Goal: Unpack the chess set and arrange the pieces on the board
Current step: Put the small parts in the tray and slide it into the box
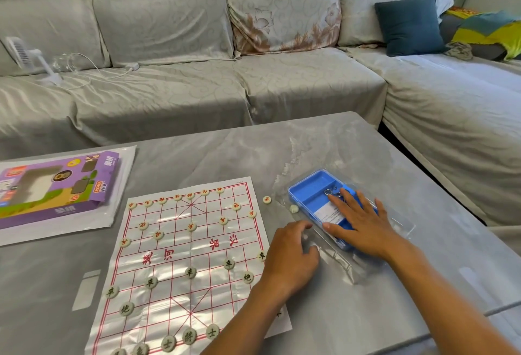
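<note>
Two loose pieces point(267, 199) beyond left hand point(290, 256), between board point(183, 256) and tray point(313, 188); left nearer. Left fingers curled, contents hidden. Right hand point(363, 225) flat on tray, fingers straight.

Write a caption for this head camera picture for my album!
Right hand flat on the blue tray, left hand beside the chess board.
</note>
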`<state>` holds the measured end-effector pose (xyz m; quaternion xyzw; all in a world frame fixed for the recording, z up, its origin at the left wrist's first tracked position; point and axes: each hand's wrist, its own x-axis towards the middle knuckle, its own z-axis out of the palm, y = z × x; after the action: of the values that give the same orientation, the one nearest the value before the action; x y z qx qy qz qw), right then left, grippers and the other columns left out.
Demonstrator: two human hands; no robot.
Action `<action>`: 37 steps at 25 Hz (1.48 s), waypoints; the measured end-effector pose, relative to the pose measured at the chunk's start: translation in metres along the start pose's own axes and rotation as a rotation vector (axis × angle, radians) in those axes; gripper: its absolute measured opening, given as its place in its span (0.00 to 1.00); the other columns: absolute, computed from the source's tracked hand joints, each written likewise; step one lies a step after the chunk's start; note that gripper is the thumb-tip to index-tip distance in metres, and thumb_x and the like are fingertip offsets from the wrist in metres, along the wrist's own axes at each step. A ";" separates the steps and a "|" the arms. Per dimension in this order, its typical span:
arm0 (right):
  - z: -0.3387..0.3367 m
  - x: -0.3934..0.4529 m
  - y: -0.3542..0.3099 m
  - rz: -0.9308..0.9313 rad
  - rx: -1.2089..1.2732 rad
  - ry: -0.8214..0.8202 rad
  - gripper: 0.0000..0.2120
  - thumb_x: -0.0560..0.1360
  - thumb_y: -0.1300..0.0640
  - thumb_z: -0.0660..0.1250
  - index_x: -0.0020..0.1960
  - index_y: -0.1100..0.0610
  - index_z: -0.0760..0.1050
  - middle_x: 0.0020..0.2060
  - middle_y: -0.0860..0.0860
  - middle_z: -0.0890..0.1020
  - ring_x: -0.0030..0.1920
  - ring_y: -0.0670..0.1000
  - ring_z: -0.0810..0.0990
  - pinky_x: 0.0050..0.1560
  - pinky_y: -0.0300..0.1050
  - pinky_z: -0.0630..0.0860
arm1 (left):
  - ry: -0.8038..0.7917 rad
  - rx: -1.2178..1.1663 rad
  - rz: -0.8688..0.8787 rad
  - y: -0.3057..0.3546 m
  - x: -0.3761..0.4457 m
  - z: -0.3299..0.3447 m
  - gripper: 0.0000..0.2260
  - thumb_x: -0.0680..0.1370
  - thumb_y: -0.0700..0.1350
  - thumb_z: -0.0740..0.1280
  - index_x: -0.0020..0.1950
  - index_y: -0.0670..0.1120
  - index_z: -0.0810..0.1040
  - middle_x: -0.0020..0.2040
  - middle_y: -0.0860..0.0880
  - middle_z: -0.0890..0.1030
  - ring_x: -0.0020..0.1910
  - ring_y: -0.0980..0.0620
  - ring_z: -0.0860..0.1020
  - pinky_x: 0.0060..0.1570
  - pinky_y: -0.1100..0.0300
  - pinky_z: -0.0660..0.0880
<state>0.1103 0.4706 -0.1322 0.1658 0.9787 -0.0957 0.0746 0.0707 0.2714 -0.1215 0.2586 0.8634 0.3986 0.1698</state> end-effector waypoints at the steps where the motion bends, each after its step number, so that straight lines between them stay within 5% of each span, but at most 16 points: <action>1: 0.003 0.000 -0.001 0.011 -0.010 0.025 0.49 0.57 0.19 0.28 0.75 0.37 0.37 0.76 0.42 0.38 0.76 0.51 0.34 0.73 0.59 0.34 | 0.040 -0.010 -0.006 -0.001 0.003 -0.004 0.20 0.78 0.48 0.66 0.69 0.56 0.68 0.68 0.53 0.71 0.64 0.53 0.71 0.63 0.59 0.71; 4: 0.003 -0.001 -0.002 0.040 0.012 0.072 0.49 0.58 0.19 0.29 0.76 0.38 0.41 0.77 0.43 0.42 0.77 0.51 0.38 0.74 0.57 0.37 | 0.132 0.011 -0.027 -0.007 0.014 -0.016 0.17 0.78 0.47 0.66 0.67 0.54 0.72 0.65 0.53 0.75 0.61 0.53 0.74 0.60 0.59 0.74; 6: -0.002 -0.001 -0.006 0.056 0.042 0.178 0.47 0.62 0.20 0.36 0.75 0.40 0.54 0.77 0.46 0.53 0.77 0.53 0.48 0.74 0.57 0.45 | 0.159 0.025 -0.053 -0.012 0.021 -0.023 0.17 0.78 0.47 0.67 0.67 0.53 0.72 0.65 0.53 0.75 0.61 0.53 0.75 0.59 0.59 0.73; 9: -0.008 -0.002 -0.034 -0.062 -0.031 0.418 0.35 0.66 0.22 0.49 0.55 0.46 0.75 0.56 0.46 0.75 0.58 0.51 0.72 0.59 0.52 0.70 | 0.191 0.024 -0.098 -0.018 0.031 -0.029 0.17 0.78 0.46 0.67 0.67 0.52 0.72 0.65 0.53 0.76 0.61 0.53 0.76 0.60 0.59 0.73; 13: 0.007 -0.004 -0.071 -0.161 -0.092 0.458 0.15 0.68 0.42 0.70 0.43 0.52 0.72 0.40 0.48 0.75 0.41 0.53 0.74 0.40 0.46 0.69 | 0.209 0.030 -0.131 -0.023 0.036 -0.027 0.16 0.78 0.45 0.67 0.66 0.51 0.73 0.63 0.52 0.77 0.59 0.53 0.76 0.60 0.59 0.73; 17: 0.013 -0.005 -0.077 -0.134 -0.137 0.539 0.16 0.62 0.48 0.78 0.39 0.53 0.74 0.33 0.49 0.76 0.31 0.50 0.73 0.28 0.44 0.70 | 0.220 0.060 -0.116 -0.026 0.038 -0.025 0.15 0.78 0.47 0.67 0.65 0.51 0.74 0.62 0.51 0.77 0.58 0.52 0.77 0.60 0.59 0.74; 30: 0.014 0.001 -0.075 0.028 -0.080 0.556 0.10 0.62 0.58 0.74 0.34 0.58 0.73 0.33 0.53 0.74 0.32 0.55 0.73 0.28 0.44 0.64 | 0.336 0.307 -0.090 -0.038 0.087 -0.056 0.11 0.76 0.49 0.68 0.58 0.52 0.75 0.55 0.49 0.79 0.54 0.51 0.73 0.51 0.61 0.73; 37: 0.001 0.013 -0.061 0.220 -0.019 0.469 0.07 0.73 0.52 0.63 0.44 0.55 0.71 0.43 0.49 0.72 0.41 0.52 0.70 0.36 0.44 0.63 | 0.315 0.320 -0.032 -0.049 0.094 -0.051 0.07 0.78 0.51 0.65 0.55 0.53 0.76 0.51 0.48 0.79 0.48 0.51 0.75 0.47 0.62 0.73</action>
<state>0.0779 0.4180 -0.1256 0.2880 0.9462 -0.0366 -0.1429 -0.0460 0.2689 -0.1359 0.2031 0.9355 0.2892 -0.0038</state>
